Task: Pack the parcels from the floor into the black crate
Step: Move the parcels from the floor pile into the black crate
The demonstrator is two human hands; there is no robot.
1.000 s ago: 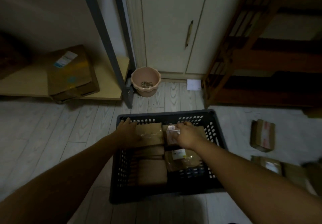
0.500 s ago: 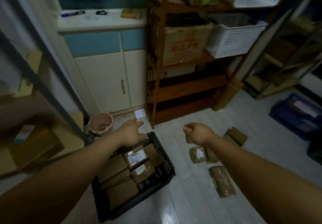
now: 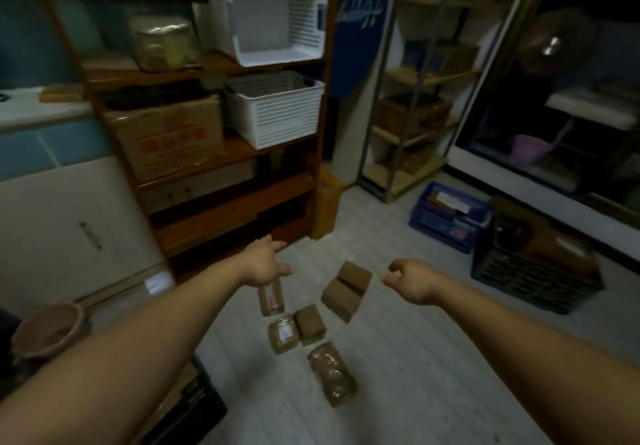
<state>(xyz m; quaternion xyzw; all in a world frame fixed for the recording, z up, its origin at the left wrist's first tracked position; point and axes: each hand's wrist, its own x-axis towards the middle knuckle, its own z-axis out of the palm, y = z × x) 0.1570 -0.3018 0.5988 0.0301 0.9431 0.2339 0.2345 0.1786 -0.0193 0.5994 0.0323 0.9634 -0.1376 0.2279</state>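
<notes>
Several brown parcels lie on the pale floor ahead: a narrow one with a label [image 3: 270, 298], a clear-wrapped one [image 3: 283, 334], a small square one [image 3: 309, 324], two boxes leaning together [image 3: 346, 290] and a long bubble-wrapped one [image 3: 331, 372]. My left hand [image 3: 265, 262] hovers just above the narrow parcel, fingers spread, holding nothing. My right hand [image 3: 410, 280] hangs to the right of the boxes, fingers loosely curled, also holding nothing. Only a corner of the black crate [image 3: 194, 406] shows at the lower left, under my left forearm.
A wooden shelf unit [image 3: 221, 153] with white baskets and a cardboard box stands behind the parcels. At the right sit a blue crate [image 3: 448, 216] and another black crate [image 3: 533, 274] with boxes. A pink pot [image 3: 48, 330] is at the left.
Both hands left the parcels in the black crate and swung right with my view. They now reach out over the parcels on the floor; the crate has slid to the lower left.
</notes>
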